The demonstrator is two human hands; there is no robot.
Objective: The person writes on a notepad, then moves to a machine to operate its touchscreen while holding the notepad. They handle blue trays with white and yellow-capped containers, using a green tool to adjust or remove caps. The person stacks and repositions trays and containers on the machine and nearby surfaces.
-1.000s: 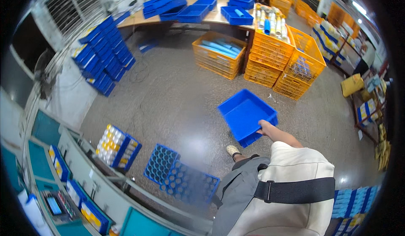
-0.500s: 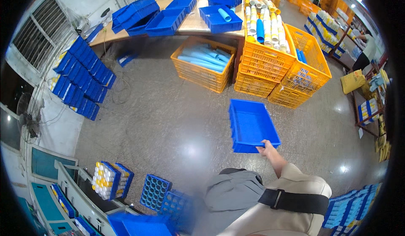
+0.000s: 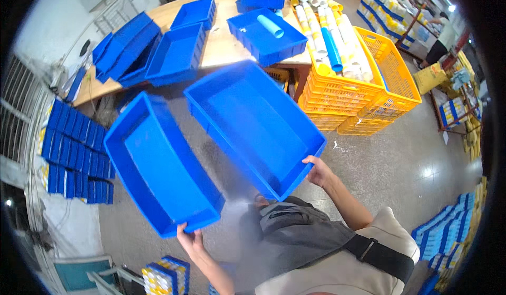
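My left hand [image 3: 191,241] grips the near rim of an empty blue plastic bin [image 3: 163,171], which it holds up and tilted on the left. In my right hand [image 3: 318,171] is the near right corner of another empty blue bin [image 3: 255,126], raised before me and angled toward the table. The two bins hang side by side, a narrow gap between them. Beyond them stands a wooden table [image 3: 224,42] with more blue bins. One of these bins [image 3: 252,38] holds a light-blue tube [image 3: 270,26].
Stacked yellow crates [image 3: 337,92] at the table's right end hold white, yellow and blue tubes. Several stacked blue boxes [image 3: 79,153] line the left wall. A rack of white and yellow tubes [image 3: 164,276] stands at lower left. Far right, a person [image 3: 440,39] stands by shelves.
The bin in my right hand has risen and swung left toward the table. My left hand has come into view holding a second bin. The table appears closer.
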